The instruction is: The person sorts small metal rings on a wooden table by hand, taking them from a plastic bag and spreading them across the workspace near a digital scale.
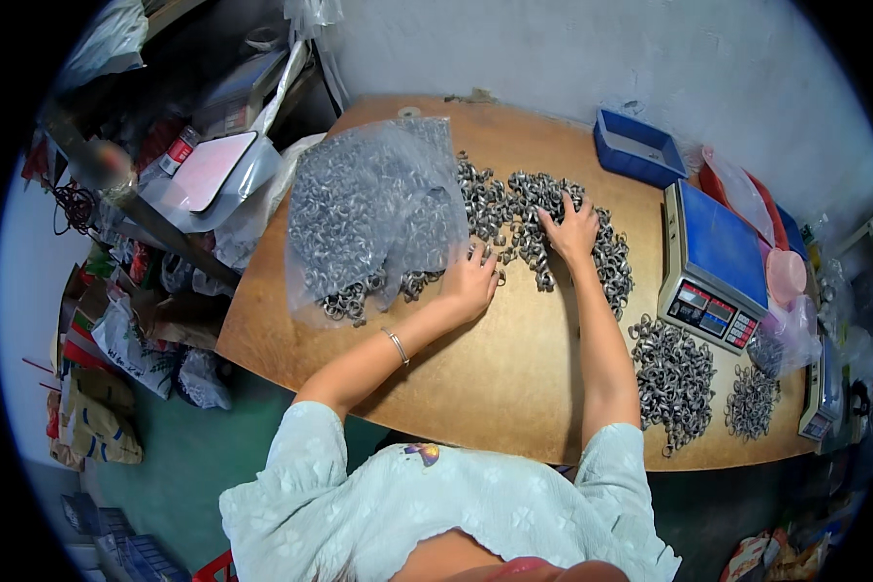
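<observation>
Small grey metal rings (543,199) lie in a loose heap across the far middle of the wooden table. My right hand (572,233) rests on this heap with its fingers spread. Just beside the clear plastic bag, my left hand (470,283) touches a few rings at the heap's near edge, fingers stretched forward. The bag (373,209) lies to the left, full of the same rings, and some rings show at its near side. Under the palms, any rings are hidden.
On the right stands a digital scale (713,262) with a blue top. Closer to me are a ring pile (674,383) and a smaller pile (752,401). A blue plastic tray (638,147) sits against the wall. Bags and clutter crowd the left, past a metal pole (170,228).
</observation>
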`<state>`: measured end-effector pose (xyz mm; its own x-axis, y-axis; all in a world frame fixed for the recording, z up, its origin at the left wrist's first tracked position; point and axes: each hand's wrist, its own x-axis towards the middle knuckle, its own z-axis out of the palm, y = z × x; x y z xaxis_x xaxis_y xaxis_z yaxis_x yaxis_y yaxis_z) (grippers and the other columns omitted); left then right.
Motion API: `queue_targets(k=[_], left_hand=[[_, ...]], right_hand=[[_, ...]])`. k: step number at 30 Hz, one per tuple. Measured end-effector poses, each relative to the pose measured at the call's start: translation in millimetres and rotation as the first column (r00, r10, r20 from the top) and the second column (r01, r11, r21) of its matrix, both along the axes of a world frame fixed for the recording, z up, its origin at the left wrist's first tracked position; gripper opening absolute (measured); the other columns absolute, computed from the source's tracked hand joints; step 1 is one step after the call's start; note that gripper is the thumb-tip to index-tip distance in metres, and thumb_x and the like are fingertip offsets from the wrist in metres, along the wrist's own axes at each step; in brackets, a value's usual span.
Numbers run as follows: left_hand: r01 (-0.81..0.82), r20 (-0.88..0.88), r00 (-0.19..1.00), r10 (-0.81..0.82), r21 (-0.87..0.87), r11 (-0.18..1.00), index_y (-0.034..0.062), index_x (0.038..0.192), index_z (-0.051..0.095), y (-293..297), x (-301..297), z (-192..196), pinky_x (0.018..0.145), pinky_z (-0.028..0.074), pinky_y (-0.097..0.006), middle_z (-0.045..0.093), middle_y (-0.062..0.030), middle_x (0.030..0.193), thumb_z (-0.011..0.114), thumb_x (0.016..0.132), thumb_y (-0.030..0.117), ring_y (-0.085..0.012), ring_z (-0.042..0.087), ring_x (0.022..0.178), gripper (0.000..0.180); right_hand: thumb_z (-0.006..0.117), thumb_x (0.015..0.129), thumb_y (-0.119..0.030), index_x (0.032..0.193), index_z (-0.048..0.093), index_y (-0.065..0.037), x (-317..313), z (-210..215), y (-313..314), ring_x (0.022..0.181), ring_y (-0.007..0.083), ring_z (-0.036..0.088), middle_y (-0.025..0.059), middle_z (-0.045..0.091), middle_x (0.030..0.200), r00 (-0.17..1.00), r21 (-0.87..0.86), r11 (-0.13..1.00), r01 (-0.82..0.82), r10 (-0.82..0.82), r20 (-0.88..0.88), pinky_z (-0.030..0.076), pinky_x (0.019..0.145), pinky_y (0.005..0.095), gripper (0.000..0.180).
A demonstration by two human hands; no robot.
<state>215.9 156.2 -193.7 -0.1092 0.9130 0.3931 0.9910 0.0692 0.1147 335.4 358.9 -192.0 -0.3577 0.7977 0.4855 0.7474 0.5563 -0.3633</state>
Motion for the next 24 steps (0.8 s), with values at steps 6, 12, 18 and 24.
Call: queue_targets(k=[6,12,18,24], left_hand=[[0.24,-0.04,0.97,-0.241,-0.043,0.97,0.0062,0.11,0.057,-37,23,7,0.101,0.027,-0.053,0.051,-0.0154,0.119,0.057,0.08,0.019,-0.0347,0.042,0.116,0.033],[0.369,0.07,0.929,-0.364,-0.061,0.928,0.0112,0.11,0.06,-80,23,10,0.101,0.031,-0.049,0.051,-0.0097,0.122,0.057,0.078,0.009,-0.0303,0.041,0.12,0.032],[0.29,0.108,0.954,-0.281,-0.084,0.953,0.0134,0.111,0.06,-120,22,16,0.094,0.035,-0.044,0.052,-0.0087,0.119,0.056,0.077,0.009,-0.0298,0.044,0.117,0.034],[0.216,0.267,0.938,-0.222,0.053,0.975,0.0121,0.098,0.063,-151,21,13,0.087,0.036,-0.041,0.056,-0.0075,0.108,0.061,0.076,0.005,-0.0287,0.049,0.107,0.023]], right_hand=[[0.07,0.072,-0.04,0.112,0.058,-0.006,10,-6,-67,0.121,0.0421,0.036,0.0175,0.047,0.126,0.909,0.039,0.914,-0.403,0.405,-0.098,0.036,0.096,0.0516,0.054],[0.065,0.079,-0.024,0.108,0.059,-0.007,37,7,-146,0.126,0.036,0.036,0.0104,0.05,0.124,0.83,-0.141,0.82,-0.555,0.557,-0.026,0.036,0.095,0.0479,0.034],[0.056,0.072,0.009,0.102,0.06,-0.003,85,17,-183,0.115,0.0348,0.049,0.0132,0.056,0.113,0.67,-0.096,0.664,-0.741,0.741,-0.044,0.042,0.091,0.0397,0.033],[0.057,0.078,0.004,0.1,0.06,0.002,120,16,-197,0.093,0.0326,0.059,0.0178,0.059,0.105,0.8,-0.149,0.795,-0.588,0.544,-0.255,0.048,0.079,0.0351,0.022]])
